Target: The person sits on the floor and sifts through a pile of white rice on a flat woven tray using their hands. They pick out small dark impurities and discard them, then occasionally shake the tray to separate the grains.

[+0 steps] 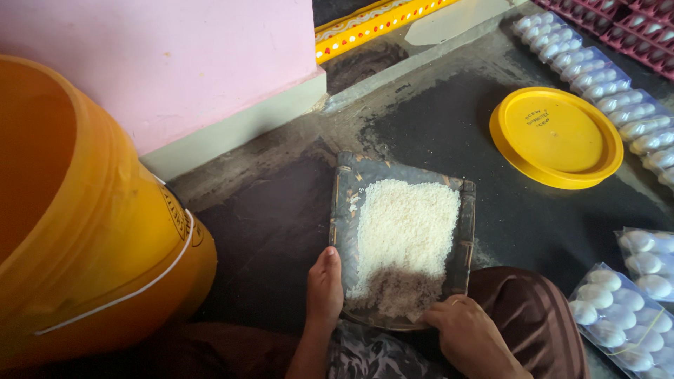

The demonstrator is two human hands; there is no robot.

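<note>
Big orange bucket at left, yellow lid on dark floor, bagged eggs at right, more egg packs behind, pink wall

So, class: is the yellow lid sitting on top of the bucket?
No, the yellow lid lies flat on the dark floor, well apart from the open bucket.

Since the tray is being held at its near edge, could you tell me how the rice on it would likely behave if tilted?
The rice lies as a loose heap, so it would probably slide. The tray's far edge looks open, so grains may spill there.
</note>
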